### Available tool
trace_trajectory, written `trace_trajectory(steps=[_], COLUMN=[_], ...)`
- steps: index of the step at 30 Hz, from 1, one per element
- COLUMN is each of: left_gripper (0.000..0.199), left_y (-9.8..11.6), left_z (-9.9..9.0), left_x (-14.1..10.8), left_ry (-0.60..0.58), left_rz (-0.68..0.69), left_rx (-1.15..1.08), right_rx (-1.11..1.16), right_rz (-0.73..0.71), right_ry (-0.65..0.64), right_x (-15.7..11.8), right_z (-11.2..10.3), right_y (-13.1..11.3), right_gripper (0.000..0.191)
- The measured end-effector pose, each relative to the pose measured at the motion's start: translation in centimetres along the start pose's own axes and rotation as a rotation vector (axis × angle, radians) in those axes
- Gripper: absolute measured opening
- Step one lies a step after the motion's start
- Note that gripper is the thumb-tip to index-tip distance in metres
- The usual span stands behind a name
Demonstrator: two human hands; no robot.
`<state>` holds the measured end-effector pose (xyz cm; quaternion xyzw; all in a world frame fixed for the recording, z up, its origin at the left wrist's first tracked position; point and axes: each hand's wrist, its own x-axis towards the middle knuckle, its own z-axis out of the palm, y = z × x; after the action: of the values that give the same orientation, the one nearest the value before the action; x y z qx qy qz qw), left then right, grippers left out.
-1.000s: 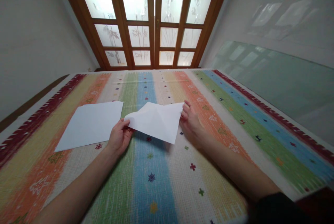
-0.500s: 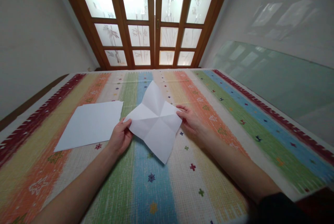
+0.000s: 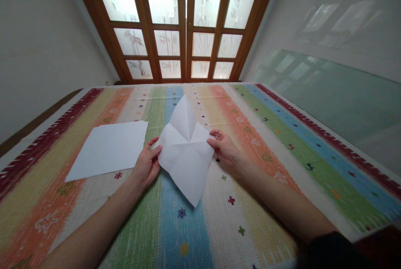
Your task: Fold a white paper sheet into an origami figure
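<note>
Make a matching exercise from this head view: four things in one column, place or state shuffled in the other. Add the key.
Column one
1. Creased sheet
2. Flat white paper
3. Tablecloth
4. Paned doors

Column two
A. Brown-framed, beyond the far end of the table
B. Spread over the table, striped in several colours
C. Held between the left hand and the right hand
D. Lying unheld, on the left hand's outer side

Pairs: 1-C, 2-D, 3-B, 4-A
</note>
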<state>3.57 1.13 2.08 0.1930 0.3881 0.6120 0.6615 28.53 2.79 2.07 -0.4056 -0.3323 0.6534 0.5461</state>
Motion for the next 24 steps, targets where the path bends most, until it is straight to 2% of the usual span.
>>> trace_trajectory(steps=[3, 6, 12, 14, 19, 24], left_gripper=[0.034, 0.037, 0.043, 0.044, 0.033, 0.028], left_y=[0.6, 1.1, 1.8, 2.5, 4.7, 5.0], left_z=[0.2, 0.4, 0.6, 0.6, 1.0, 1.7], left_x=[-0.2, -0.4, -0.6, -0.6, -0.5, -0.6], left_ry=[-0.016, -0.058, -0.106, -0.097, -0.049, 0.03], left_rz=[0.037, 0.05, 0.051, 0.071, 0.24, 0.269], left_rx=[-0.008, -0.01, -0.005, 0.02, 0.063, 0.032], right_rx=[-0.009, -0.14, -0.425, -0.474, -0.536, -0.559], right_rz=[-0.009, -0.056, -0.13, -0.167, -0.294, -0.322], right_ry=[0.051, 0.056, -0.074, -0.078, -0.06, -0.063], right_x=[0.3, 0.7, 1.2, 1.1, 0.8, 0.4], right_z=[-0.4, -0.8, -1.1, -1.1, -0.8, -0.5], right_y=[-0.2, -0.2, 0.0, 0.0, -0.2, -0.1], right_gripper=[0.046, 0.044, 0.052, 0.058, 0.066, 0.066])
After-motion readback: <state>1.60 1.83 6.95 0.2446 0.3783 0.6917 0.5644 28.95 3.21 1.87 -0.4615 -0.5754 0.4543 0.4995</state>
